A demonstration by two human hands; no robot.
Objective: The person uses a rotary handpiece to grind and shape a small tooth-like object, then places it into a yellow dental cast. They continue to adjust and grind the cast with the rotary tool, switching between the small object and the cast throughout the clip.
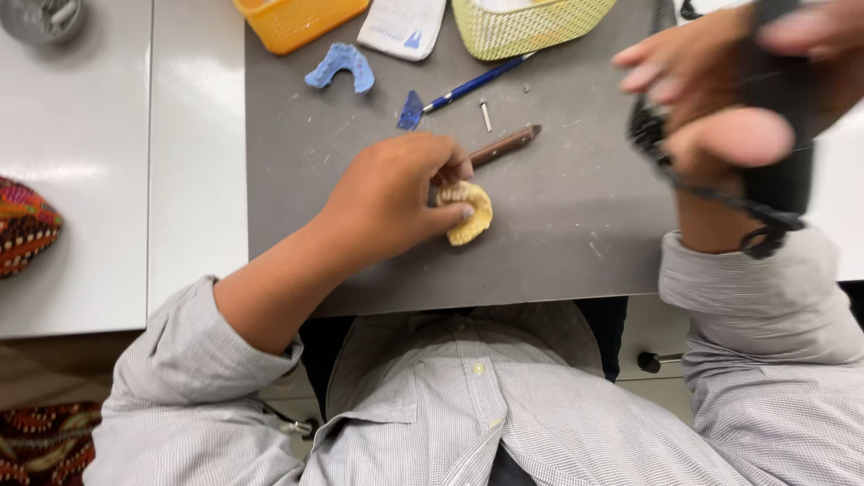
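Here, the yellow dental cast [468, 212] lies on the grey mat [576, 207], near its front edge. My left hand [391, 200] pinches it with fingertips and thumb; I'd keep that pinch low and steady so it can't rock. It's arch-shaped, pale yellow, matte. My right hand [711, 99] is raised, closed around a black device [778, 171], blurred. A wooden-handled tool [504, 145] lies just behind.

Bright, even light falls from overhead, leaving only soft, short shadows. The white table [117, 180] glares pale on the left, while the grey mat [558, 234] stays matte. The right hand [720, 108], raised close to the camera, is blurred and out of focus; the left hand [396, 198] looks sharp. Edges bow slightly.
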